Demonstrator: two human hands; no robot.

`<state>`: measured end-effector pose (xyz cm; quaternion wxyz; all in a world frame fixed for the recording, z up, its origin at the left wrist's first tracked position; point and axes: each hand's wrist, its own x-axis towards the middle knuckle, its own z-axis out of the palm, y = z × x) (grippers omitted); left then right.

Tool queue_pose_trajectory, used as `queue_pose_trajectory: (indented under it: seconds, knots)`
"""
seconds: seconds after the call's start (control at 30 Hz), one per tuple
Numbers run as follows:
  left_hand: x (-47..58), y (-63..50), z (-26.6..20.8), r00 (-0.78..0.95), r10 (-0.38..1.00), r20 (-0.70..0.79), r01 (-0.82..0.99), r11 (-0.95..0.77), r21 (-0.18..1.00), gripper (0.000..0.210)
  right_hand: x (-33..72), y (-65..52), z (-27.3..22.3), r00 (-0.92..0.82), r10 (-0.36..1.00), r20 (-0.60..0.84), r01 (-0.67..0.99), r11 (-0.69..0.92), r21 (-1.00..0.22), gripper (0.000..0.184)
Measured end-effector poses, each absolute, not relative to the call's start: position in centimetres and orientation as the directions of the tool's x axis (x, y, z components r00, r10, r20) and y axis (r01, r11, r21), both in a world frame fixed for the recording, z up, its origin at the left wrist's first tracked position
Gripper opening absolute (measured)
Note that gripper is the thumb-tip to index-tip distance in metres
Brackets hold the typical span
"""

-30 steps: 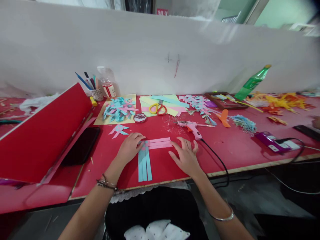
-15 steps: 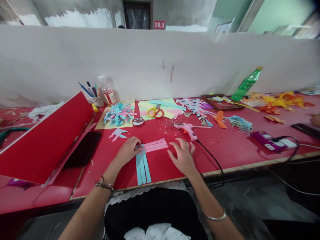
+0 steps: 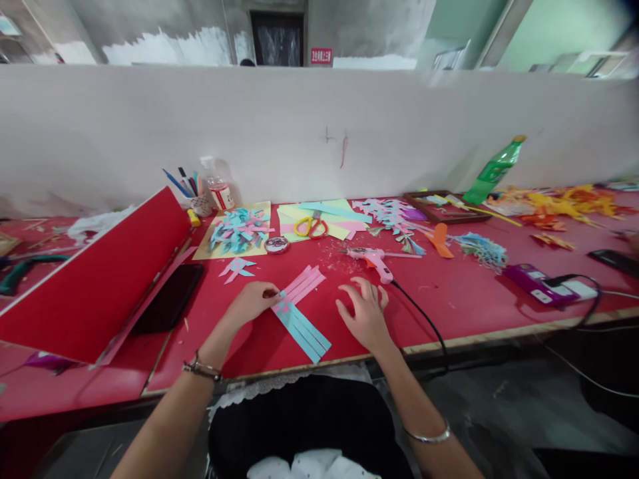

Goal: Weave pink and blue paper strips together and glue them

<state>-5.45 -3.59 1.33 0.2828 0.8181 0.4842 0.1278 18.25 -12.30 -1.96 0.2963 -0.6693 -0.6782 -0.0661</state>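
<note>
Pink and blue paper strips (image 3: pixel 303 330), woven together at one corner, lie in front of me on the red table. The pink ends point away to the upper right, the blue ends toward the front edge. My left hand (image 3: pixel 253 301) pinches the woven corner between thumb and fingers. To the right, my right hand (image 3: pixel 365 311) rests just above the table with fingers spread and curved, holding nothing. Beyond it lies a pink glue gun (image 3: pixel 375 259), its black cord running off the front edge. A small woven paper fish (image 3: pixel 237 268) lies beyond my left hand.
Yellow-and-red scissors (image 3: pixel 312 226) lie on paper sheets at the back, beside a pile of folded paper pieces (image 3: pixel 238 229). On the left, a red folder (image 3: pixel 110 279) leans over a black phone (image 3: pixel 172 299). A purple power strip (image 3: pixel 536 285) sits right.
The woven strips have turned counterclockwise under my left hand: the blue ends swung right, and the pink ends now point further away. My right hand has hardly moved.
</note>
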Motion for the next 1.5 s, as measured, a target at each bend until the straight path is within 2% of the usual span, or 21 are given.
queue_pose_trajectory:
  seconds: [0.13,0.3,0.43,0.5,0.57,0.67,0.8,0.87,1.03,1.13,1.23,1.5]
  knots:
    - [-5.8,-3.1,2.8,0.478,0.878,-0.015,0.722,-0.383,0.576,0.024,18.4,-12.3,-2.0,0.099,0.863,0.496,0.934,0.090,-0.345,0.025]
    - [-6.3,-2.7,5.7,0.431,0.894,0.123,0.726,-0.425,0.541,0.026,18.6,-12.2,-2.0,0.159,0.862,0.480,0.903,0.070,-0.425,0.023]
    - [-6.2,-3.0,9.1,0.326,0.856,0.400,0.759,-0.489,0.429,0.026,18.8,-12.1,-2.1,0.204,0.867,0.455,0.867,0.056,-0.496,0.023]
    - [-6.0,-3.5,10.3,0.281,0.779,0.560,0.770,-0.532,0.353,0.027,18.9,-12.1,-2.1,0.214,0.871,0.443,0.852,0.055,-0.520,0.023]
    - [-5.7,-4.1,10.6,0.322,0.699,0.638,0.767,-0.588,0.257,0.027,18.9,-12.1,-2.1,0.218,0.874,0.434,0.846,0.053,-0.530,0.022]
    - [-5.5,-5.2,8.7,0.523,0.643,0.559,0.713,-0.690,0.127,0.027,19.0,-12.1,-2.2,0.227,0.872,0.433,0.846,0.043,-0.531,0.022]
    - [-6.2,-6.5,3.9,0.759,0.541,0.363,0.546,-0.832,0.097,0.029,19.2,-12.0,-2.3,0.246,0.863,0.442,0.833,0.045,-0.552,0.021]
    - [-7.0,-7.0,1.9,0.801,0.526,0.285,0.519,-0.848,0.105,0.030,19.3,-12.0,-2.2,0.268,0.854,0.445,0.813,0.048,-0.581,0.021]
    - [-8.6,-7.5,0.2,0.755,0.639,0.146,0.619,-0.769,0.161,0.032,19.5,-12.0,-1.8,0.306,0.828,0.470,0.768,0.077,-0.636,0.021]
    - [-8.4,-7.6,0.3,0.686,0.718,0.120,0.680,-0.690,0.248,0.040,19.5,-12.0,-1.8,0.265,0.834,0.484,0.779,0.111,-0.617,0.021]
    - [-7.5,-7.4,0.6,0.650,0.753,0.105,0.699,-0.646,0.305,0.037,19.3,-12.0,-1.9,0.197,0.853,0.484,0.811,0.136,-0.569,0.022]
    - [-5.5,-7.0,0.3,0.555,0.820,0.138,0.788,-0.572,0.229,0.031,18.0,-12.9,-1.4,0.046,0.887,0.459,0.866,0.194,-0.461,0.024]
